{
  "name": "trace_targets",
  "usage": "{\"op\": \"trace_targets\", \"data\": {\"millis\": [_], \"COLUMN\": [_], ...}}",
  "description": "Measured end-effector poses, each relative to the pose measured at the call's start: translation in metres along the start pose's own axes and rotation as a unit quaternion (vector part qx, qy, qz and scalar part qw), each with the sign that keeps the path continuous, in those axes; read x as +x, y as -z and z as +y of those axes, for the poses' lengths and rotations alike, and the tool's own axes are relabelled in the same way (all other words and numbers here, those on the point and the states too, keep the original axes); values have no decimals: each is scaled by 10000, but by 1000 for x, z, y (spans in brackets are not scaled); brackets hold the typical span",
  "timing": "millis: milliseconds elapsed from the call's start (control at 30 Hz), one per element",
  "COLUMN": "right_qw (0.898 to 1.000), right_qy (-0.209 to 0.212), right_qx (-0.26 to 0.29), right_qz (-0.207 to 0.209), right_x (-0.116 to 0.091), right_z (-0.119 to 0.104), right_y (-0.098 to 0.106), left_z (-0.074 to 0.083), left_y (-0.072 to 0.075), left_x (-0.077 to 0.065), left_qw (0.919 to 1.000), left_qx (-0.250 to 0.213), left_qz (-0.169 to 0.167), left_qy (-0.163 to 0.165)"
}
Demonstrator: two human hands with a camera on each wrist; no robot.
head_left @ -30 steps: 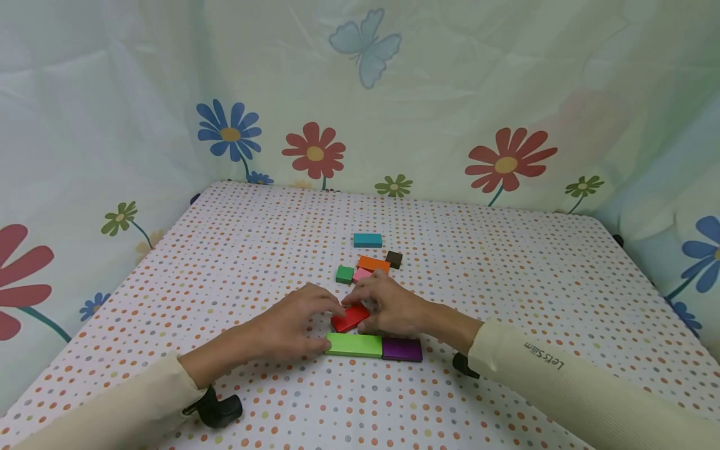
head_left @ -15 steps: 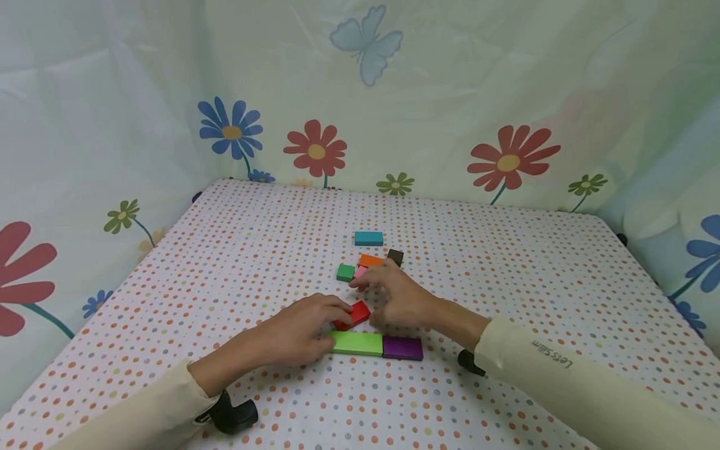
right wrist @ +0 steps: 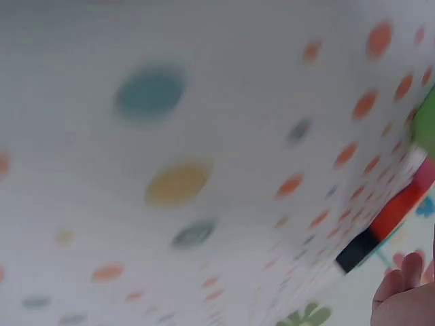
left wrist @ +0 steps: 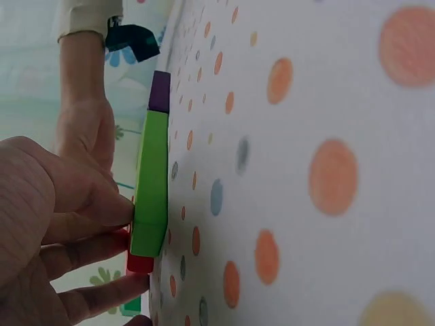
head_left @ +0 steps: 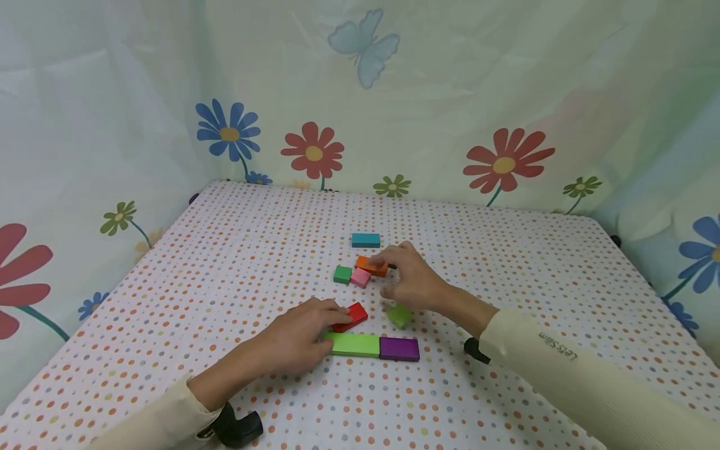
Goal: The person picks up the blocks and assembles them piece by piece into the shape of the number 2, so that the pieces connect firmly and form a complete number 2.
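My left hand [head_left: 298, 334] rests its fingertips on the left end of a tilted red block [head_left: 353, 315]. Its thumb touches the left end of a long lime-green block [head_left: 355, 345], as the left wrist view also shows [left wrist: 151, 183]. A purple block [head_left: 399, 349] lies end to end with that one. My right hand [head_left: 416, 278] hovers with spread, bent fingers, its index fingertip over the orange block [head_left: 368, 265]. Below its thumb sits a blurred lime-green piece [head_left: 400, 316]. The dark brown block [right wrist: 357, 251] is mostly hidden behind the right fingers in the head view.
A pink block [head_left: 360, 277] and a small green block [head_left: 342, 274] lie left of the orange one. Farther back is a teal block [head_left: 365, 240]. A dotted cloth [head_left: 506, 269] covers the table, and a flowered curtain [head_left: 427, 112] hangs behind.
My right hand has moved back and right from the red block to the orange one. The small lime-green piece has come into sight beneath it. My left fingers have moved onto the red block.
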State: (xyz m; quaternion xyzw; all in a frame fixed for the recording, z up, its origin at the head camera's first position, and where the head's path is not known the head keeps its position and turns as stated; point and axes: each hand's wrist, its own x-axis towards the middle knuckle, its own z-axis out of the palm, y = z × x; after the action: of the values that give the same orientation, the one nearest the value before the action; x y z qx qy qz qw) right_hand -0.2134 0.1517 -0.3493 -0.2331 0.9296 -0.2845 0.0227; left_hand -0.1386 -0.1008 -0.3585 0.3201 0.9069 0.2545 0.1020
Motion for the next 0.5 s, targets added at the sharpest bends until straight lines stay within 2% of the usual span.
{"op": "trace_targets", "data": {"millis": [233,500], "right_qw": [9987,9955], "right_qy": [-338,-548], "right_qx": [-324,-772], "right_qz": [180,21], "right_x": [10,21], "right_z": [21,35], "right_y": [11,21], "left_z": [1,2], "left_y": [-3,-2], "left_x": [-2,-2], "left_qw": [9998,9996], "left_qx": [-178,-179], "left_qz": [44,105], "left_qy": [67,170]}}
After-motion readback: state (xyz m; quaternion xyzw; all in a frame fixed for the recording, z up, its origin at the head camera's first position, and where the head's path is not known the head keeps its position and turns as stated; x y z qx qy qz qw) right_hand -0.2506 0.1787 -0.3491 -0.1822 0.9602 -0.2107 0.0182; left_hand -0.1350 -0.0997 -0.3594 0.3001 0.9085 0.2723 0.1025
